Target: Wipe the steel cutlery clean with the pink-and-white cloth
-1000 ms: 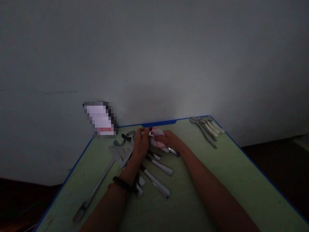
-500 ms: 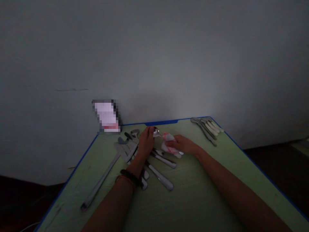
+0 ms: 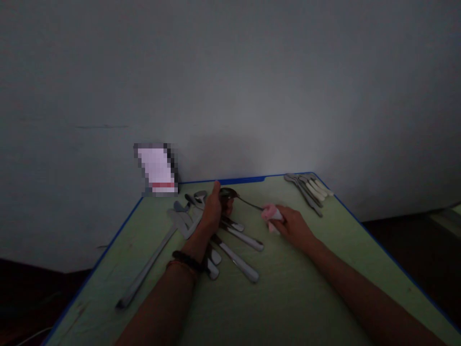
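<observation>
A metal spoon [image 3: 248,203] is held above the table, its bowl at my left hand and its thin handle running right. My left hand [image 3: 213,211] grips the bowl, thumb up and fingers curled beneath. My right hand [image 3: 297,228] is closed on a pink and white cloth [image 3: 272,215], which wraps the handle's far end and hides it. Under and beside my left wrist lies a spread of metal cutlery [image 3: 239,262], including spoons and wide flat-headed pieces, partly covered by my arm.
The green table [image 3: 288,298] has a blue edge and meets a grey wall [image 3: 230,86]. At the back right lies a group of cutlery [image 3: 306,190], some with pale handles. A blurred-out phone-like device [image 3: 156,168] leans at the back left. A long-handled utensil [image 3: 147,271] lies left.
My right hand and the cloth have slid right along the spoon's handle, baring more of it. My left hand has shifted slightly left, and the spoon's bowl shows more.
</observation>
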Tool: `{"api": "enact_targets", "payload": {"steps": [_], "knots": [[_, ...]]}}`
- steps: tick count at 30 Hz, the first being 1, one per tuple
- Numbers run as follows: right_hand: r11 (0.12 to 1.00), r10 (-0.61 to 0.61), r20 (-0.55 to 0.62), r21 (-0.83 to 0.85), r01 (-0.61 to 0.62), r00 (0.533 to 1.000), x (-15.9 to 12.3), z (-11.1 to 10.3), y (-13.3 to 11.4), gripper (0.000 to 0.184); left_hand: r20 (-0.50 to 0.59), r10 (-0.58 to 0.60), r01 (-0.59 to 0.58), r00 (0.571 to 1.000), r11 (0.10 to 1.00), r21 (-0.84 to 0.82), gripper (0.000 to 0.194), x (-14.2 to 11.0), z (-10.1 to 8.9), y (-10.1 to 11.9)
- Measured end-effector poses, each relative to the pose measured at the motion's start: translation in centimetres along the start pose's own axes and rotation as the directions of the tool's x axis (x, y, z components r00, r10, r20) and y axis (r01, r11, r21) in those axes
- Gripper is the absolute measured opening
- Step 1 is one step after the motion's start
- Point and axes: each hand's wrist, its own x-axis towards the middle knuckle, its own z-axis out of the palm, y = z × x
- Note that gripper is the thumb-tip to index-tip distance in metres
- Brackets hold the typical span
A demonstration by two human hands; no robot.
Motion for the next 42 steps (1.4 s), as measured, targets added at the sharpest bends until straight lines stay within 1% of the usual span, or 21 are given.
{"api": "enact_targets", "payload": {"steps": [2,4,8,12,15,17,21,23,25,27,28,29,31,33,35,37,39,42], "knots": [[0.978,-0.105,-0.063,-0.186,0.092,0.992,0.1,-0.4,0.4,0.028,0.042,-0.016,0.020,0.999,0.995,-0.096,0.055,0.0,-0.1,0.1],[0.946,-0.141,-0.104,-0.307,0.103,0.985,0.2,-1.1,0.9,0.031,0.074,-0.019,0.029,0.997,0.990,-0.138,0.046,-0.2,-0.1,0.1],[0.921,-0.149,-0.106,-0.376,0.099,0.983,0.2,-2.0,1.4,0.034,0.111,-0.012,0.022,0.994,0.996,-0.091,0.041,-0.3,-0.1,-0.2],[0.917,-0.140,-0.089,-0.388,0.095,0.986,0.0,-1.6,1.4,0.037,0.125,0.027,-0.017,0.992,0.997,-0.079,0.041,-0.4,0.2,-0.4],[0.930,-0.111,-0.045,-0.356,0.088,0.993,0.0,-1.0,1.2,0.036,0.123,0.041,-0.033,0.992,0.997,-0.065,0.043,-0.5,0.4,-0.4],[0.951,-0.102,-0.019,-0.294,0.092,0.995,0.0,-0.7,1.2,0.033,0.122,0.047,-0.043,0.991,0.998,-0.035,0.043,-0.7,0.5,-0.3],[0.985,-0.099,-0.001,-0.144,0.097,0.995,-0.1,-0.7,1.2,0.028,0.140,0.063,-0.080,0.988,0.989,0.122,0.041,-0.7,0.6,-0.3],[0.987,-0.096,-0.031,-0.136,0.091,0.995,-0.2,-0.8,1.1,0.030,0.142,0.076,-0.101,0.987,0.978,0.180,0.040,-0.6,0.6,-0.5],[0.983,-0.089,-0.089,-0.166,0.073,0.992,-0.2,-0.9,1.0,0.033,0.133,0.106,-0.135,0.985,0.963,0.233,0.037,-0.2,0.5,-0.8],[0.983,-0.070,-0.127,-0.177,0.047,0.989,-0.1,-0.9,0.9,0.031,0.117,0.137,-0.165,0.984,0.946,0.280,0.032,0.1,0.5,-1.1],[0.985,-0.063,-0.115,-0.169,0.043,0.991,0.0,-0.8,0.9,0.029,0.114,0.144,-0.172,0.983,0.939,0.297,0.030,0.2,0.4,-1.1],[0.986,-0.061,-0.080,-0.158,0.047,0.995,0.1,-0.7,0.9,0.028,0.115,0.144,-0.173,0.983,0.934,0.312,0.029,0.3,0.4,-1.2],[0.985,-0.079,0.024,-0.154,0.082,0.997,0.5,-0.4,0.7,0.028,0.134,0.143,-0.182,0.981,0.919,0.350,0.029,0.2,0.5,-1.1],[0.974,-0.098,0.104,-0.196,0.117,0.990,1.0,0.2,0.2,0.029,0.173,0.172,-0.231,0.970,0.873,0.429,0.029,-0.1,0.6,-0.9],[0.954,-0.090,0.130,-0.274,0.123,0.987,1.6,1.1,-0.5,0.029,0.221,0.227,-0.312,0.949,0.789,0.530,0.028,-0.4,0.8,-0.7],[0.927,-0.070,0.144,-0.357,0.118,0.987,2.3,2.1,-1.4,0.027,0.242,0.265,-0.359,0.933,0.716,0.599,0.028,-0.6,0.9,-0.5],[0.904,-0.063,0.158,-0.409,0.123,0.985,3.0,2.9,-2.2,0.025,0.222,0.284,-0.359,0.933,0.685,0.634,0.028,-0.6,0.9,-0.5],[0.895,-0.073,0.189,-0.421,0.148,0.979,3.7,3.6,-2.8,0.023,0.178,0.300,-0.340,0.937,0.669,0.660,0.027,-0.5,0.8,-0.7]]}}
